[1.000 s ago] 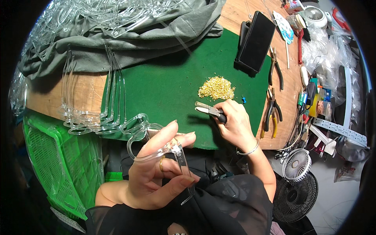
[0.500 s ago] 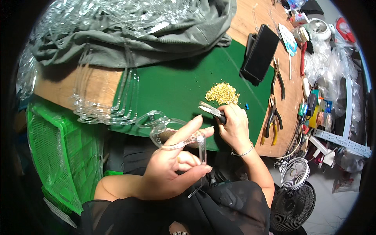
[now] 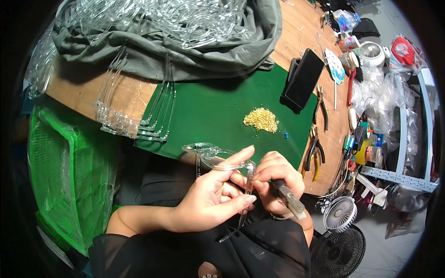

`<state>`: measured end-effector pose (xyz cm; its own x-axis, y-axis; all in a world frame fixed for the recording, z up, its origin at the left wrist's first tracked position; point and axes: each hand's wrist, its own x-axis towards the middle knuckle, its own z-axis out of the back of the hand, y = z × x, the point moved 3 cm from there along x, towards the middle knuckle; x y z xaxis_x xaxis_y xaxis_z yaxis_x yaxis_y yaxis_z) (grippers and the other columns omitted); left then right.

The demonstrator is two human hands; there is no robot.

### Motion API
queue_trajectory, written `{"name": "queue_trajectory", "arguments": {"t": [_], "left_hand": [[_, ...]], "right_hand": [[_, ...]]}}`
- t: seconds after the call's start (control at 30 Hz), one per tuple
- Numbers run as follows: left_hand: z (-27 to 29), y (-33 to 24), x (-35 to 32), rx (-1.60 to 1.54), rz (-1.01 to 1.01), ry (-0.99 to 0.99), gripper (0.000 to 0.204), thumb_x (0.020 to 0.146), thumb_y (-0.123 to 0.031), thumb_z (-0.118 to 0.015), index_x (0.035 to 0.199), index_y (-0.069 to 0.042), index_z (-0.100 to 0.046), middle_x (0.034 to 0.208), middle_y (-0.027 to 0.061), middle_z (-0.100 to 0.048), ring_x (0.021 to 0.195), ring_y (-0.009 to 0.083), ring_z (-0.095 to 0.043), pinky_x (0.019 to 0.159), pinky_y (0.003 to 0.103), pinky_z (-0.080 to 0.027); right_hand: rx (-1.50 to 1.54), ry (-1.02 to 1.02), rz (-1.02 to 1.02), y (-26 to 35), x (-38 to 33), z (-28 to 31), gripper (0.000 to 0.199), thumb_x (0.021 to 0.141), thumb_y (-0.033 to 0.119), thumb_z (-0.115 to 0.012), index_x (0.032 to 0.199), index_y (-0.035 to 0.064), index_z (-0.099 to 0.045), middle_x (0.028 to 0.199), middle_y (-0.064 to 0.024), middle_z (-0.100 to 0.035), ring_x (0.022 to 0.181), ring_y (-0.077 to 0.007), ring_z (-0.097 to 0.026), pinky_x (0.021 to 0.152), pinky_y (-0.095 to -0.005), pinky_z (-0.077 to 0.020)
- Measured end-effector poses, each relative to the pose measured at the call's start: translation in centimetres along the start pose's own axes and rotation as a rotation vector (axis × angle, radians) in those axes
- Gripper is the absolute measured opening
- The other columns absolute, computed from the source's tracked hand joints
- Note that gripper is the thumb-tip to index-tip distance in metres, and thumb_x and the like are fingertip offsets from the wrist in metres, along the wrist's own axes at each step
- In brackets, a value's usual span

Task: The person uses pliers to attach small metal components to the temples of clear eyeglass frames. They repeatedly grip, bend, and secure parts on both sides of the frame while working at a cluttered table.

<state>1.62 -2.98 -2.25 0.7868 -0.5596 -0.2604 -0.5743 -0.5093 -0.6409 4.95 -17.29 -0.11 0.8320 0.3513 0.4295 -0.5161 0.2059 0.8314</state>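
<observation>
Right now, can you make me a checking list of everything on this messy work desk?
Surface: wooden table with a green mat.
Job's things: clear plastic frame held in the left hand; dark-handled tool in the right hand, its tip at the frame.
Clutter: pile of small gold bits, stacked clear frames, pliers, black phone.
Grippers: both hands gripping.
Cables: tangle at the table's right edge.
Surroundings: green crate, two fans.
</observation>
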Motion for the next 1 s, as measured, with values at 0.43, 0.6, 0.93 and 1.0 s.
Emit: {"name": "queue_trajectory", "arguments": {"t": [0.43,0.6,0.93,1.0], "left_hand": [[0.1,0.1,-0.6,-0.052,0.067,0.106,0.075,0.082,0.011,-0.055,0.142,-0.003,-0.013,0.090,0.0078,-0.052,0.082,0.0183,-0.063,0.074,0.027,-0.052],[0.3,0.5,-0.9,-0.096,0.041,0.104,0.069,0.084,0.004,-0.056,0.141,-0.004,-0.019,0.091,0.0038,-0.052,0.079,0.0100,-0.060,0.071,0.021,-0.051],[0.4,0.5,-0.9,-0.006,0.080,0.045,0.071,0.082,0.008,-0.057,0.142,-0.006,-0.020,0.086,0.0033,-0.054,0.076,0.0074,-0.057,0.068,0.018,-0.047],[0.4,0.8,-0.8,-0.028,0.055,0.056,0.071,0.082,0.008,-0.056,0.142,-0.006,-0.020,0.086,0.0031,-0.054,0.076,0.0068,-0.057,0.068,0.017,-0.047]], "right_hand": [[-0.007,-0.070,0.115,0.1,-1.4,-0.5,0.017,0.071,0.004,-0.073,0.082,0.0046,-0.059,0.070,-0.0072,-0.061,0.060,-0.0193,-0.058,0.057,-0.0317,-0.0432],[0.020,-0.056,0.103,0.1,-1.6,-0.7,0.019,0.071,0.006,-0.074,0.082,0.0048,-0.058,0.072,-0.0068,-0.061,0.060,-0.0193,-0.058,0.058,-0.0318,-0.0433],[-0.101,0.091,0.121,0.4,-1.1,-0.4,0.017,0.073,0.005,-0.072,0.081,0.0060,-0.056,0.071,-0.0046,-0.059,0.061,-0.0193,-0.056,0.058,-0.0316,-0.0426],[-0.063,0.038,0.098,0.3,-1.3,-0.5,0.017,0.073,0.005,-0.071,0.081,0.0061,-0.056,0.071,-0.0048,-0.059,0.061,-0.0195,-0.056,0.058,-0.0320,-0.0429]]}}
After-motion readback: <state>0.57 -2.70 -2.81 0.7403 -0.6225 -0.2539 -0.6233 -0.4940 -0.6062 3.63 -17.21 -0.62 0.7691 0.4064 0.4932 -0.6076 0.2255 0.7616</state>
